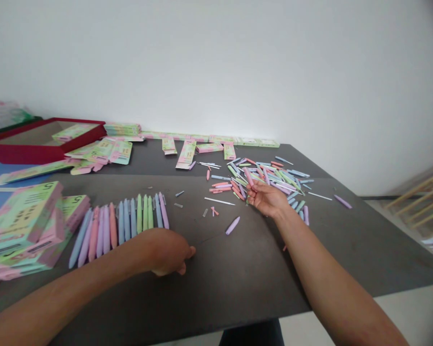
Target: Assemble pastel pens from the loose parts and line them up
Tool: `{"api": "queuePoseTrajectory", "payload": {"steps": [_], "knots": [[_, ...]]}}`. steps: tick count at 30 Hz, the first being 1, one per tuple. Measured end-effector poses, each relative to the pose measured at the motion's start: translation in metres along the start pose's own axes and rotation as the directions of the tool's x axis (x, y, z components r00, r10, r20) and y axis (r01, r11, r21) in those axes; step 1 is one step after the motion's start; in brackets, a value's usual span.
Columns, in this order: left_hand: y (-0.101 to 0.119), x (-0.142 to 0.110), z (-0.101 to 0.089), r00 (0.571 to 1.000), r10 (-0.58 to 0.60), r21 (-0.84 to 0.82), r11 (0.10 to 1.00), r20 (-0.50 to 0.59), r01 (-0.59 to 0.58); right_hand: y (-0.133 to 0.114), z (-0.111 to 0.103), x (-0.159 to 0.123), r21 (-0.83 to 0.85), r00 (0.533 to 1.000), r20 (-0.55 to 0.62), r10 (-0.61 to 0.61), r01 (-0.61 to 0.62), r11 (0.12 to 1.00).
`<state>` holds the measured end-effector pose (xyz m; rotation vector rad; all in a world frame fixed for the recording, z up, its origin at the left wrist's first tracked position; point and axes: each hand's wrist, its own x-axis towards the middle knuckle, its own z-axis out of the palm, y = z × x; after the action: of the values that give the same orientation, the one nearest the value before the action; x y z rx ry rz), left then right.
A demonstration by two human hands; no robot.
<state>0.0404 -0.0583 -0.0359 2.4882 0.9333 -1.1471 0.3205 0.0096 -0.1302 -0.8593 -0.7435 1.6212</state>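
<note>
Nearest up is the left hand [169, 252], just off the near right end of the row of pens [126, 223]. Its fingers are kinda loosely curled, but can't tell if there's anything in them. The row counts out to 14: five blue, four lilac, three green, two coral, all side by side on the dark table [238, 283]. Just left of the row there's a stack of boxes [25, 218], at least three, partly cut off by the edge of view.

Right of the row: one lone lilac barrel [233, 226], two clear clips [205, 212] and one white refill [219, 201] lying loose. Further right of it, the right hand [269, 199] has thumb and fingers pinching one pink barrel [248, 176], at the near side of a pile of pen parts [274, 175] that's way too jumbled to count.

Beyond the row and off to its left sits one red tray [46, 153] with one box [72, 132] visible inside. Beyond and right of the row, four separate cartons [186, 154] lie on the table.
</note>
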Motion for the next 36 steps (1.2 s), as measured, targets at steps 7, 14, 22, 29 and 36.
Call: {"api": "queuePoseTrajectory", "payload": {"steps": [7,14,22,29,36], "knots": [[0.000,0.000,0.001,1.000,-0.006,0.005,1.000,-0.011,0.006,0.004,-0.004,0.003,0.033,0.999,-0.043,0.028,-0.026,0.999],[0.000,0.000,0.000,1.000,-0.004,-0.017,1.000,0.017,0.005,0.008,0.016,-0.004,0.057,0.992,0.100,0.073,-0.079,0.995],[-0.003,0.001,0.000,1.000,0.005,-0.027,1.000,0.003,-0.005,0.027,0.052,-0.016,-0.033,0.977,0.158,0.140,-0.136,0.990],[-0.020,-0.007,-0.002,0.997,-0.042,-0.047,0.998,-0.059,0.040,0.031,0.065,-0.024,-0.106,0.961,0.234,0.146,-0.124,0.987],[-0.021,-0.010,-0.002,0.996,-0.053,-0.038,0.998,-0.075,0.050,0.034,0.070,-0.026,-0.090,0.947,0.280,0.159,-0.139,0.986]]}}
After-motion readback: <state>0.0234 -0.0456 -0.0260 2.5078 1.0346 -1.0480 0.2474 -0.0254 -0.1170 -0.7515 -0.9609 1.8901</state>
